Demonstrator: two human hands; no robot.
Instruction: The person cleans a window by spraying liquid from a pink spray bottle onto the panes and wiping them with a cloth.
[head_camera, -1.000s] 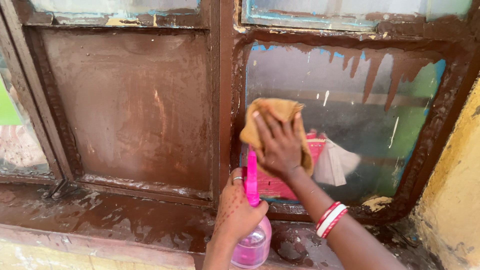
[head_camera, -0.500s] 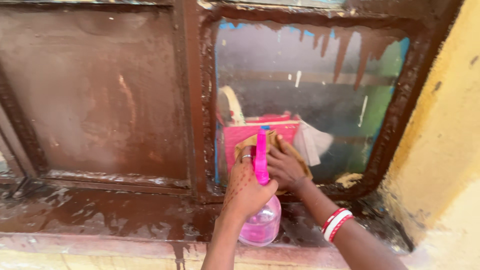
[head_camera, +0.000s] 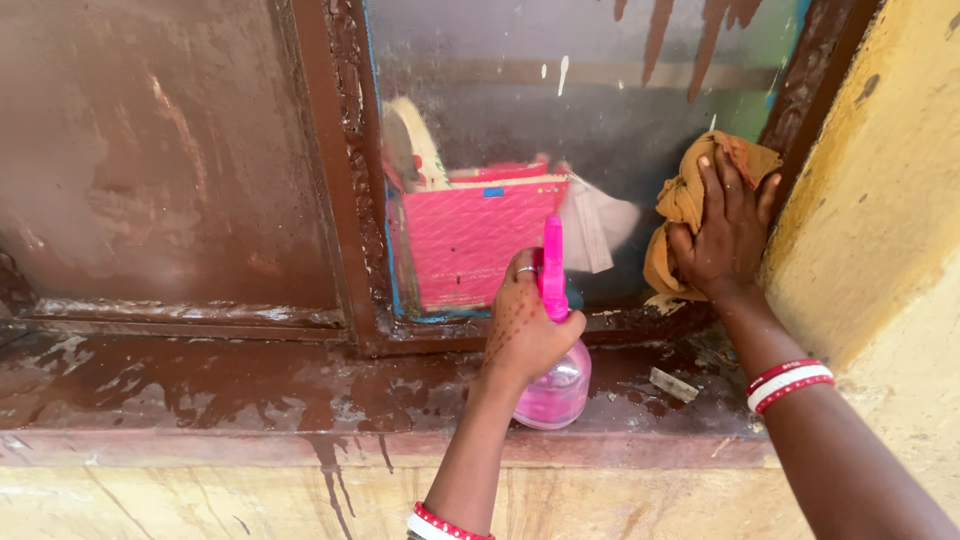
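Hands at a brown-painted window with a dirty glass pane (head_camera: 600, 110). Right hand (head_camera: 725, 225) spread flat, fingers apart, pressing a crumpled mustard-yellow cloth (head_camera: 680, 200) against the lower right corner of the pane, just beside the rough yellow wall (head_camera: 870, 200); red and white bangles (head_camera: 790, 383) on that wrist. Left hand (head_camera: 528, 325) curled shut around the neck of a pink spray bottle (head_camera: 555, 385), forefinger up by the pink nozzle, a ring on one finger, reddish henna pattern on the back of the hand. Bottle upright, its round clear base of pink liquid resting on the wet brown sill (head_camera: 200, 385) below the pane. Behind the glass, a pink woven-looking flat thing (head_camera: 470, 240) leaning upright with a pale sheet (head_camera: 600, 225) beside it. Left of the frame post, a second panel (head_camera: 150, 150) smeared all over with brown paint. Small pale scrap (head_camera: 672, 384) lying on the sill between bottle and right forearm.
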